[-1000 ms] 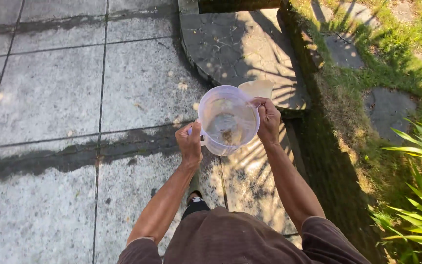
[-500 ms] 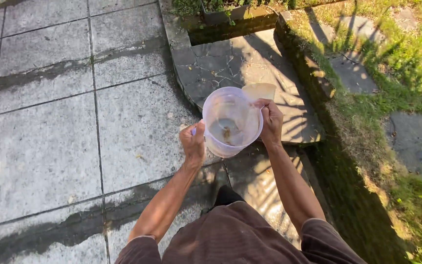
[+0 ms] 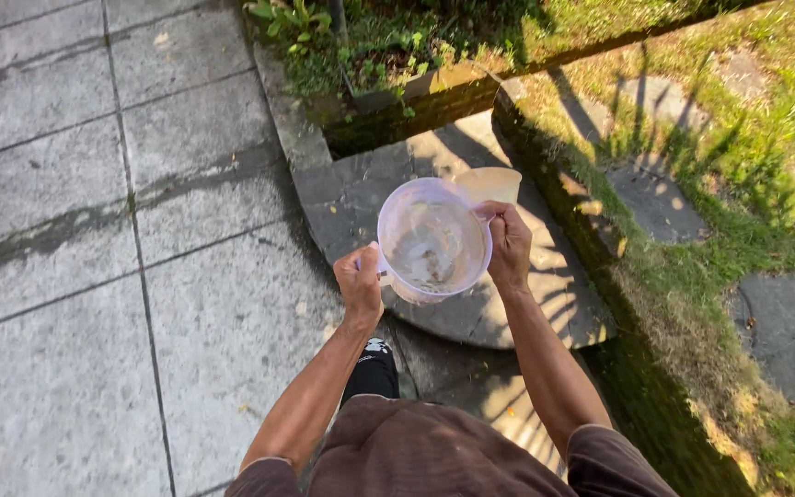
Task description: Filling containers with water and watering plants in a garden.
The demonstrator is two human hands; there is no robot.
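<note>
Out on the paved yard [image 3: 75,304], the person stands farther forward than a second ago: the dark damp band that crossed the slabs near the feet has gone from view, and the curved stone slab [image 3: 471,313], then well ahead, now lies right under the held things. A planter bed [image 3: 388,64] with green plants has come into view at the slab's far edge, and the shaded ditch [image 3: 627,368] along the slab's right edge, with grass [image 3: 766,120] beyond it, has slid closer. A black shoe [image 3: 374,354] shows at the slab's near edge, so the walk looks to have carried the person onto this step.

The clear plastic jug [image 3: 432,241] hangs above the slab's middle, roughly upright as before, with a little wet brownish residue at its bottom; what it is cannot be told. Its carry has not altered. The left hand [image 3: 361,287] stays clenched on the jug's handle at the near left side. The right hand [image 3: 508,244] keeps its grip pinched on the jug's right rim, and also holds a pale tan cup-like piece [image 3: 491,184] that juts out just beyond the rim; whether that piece touches the jug cannot be told.
</note>
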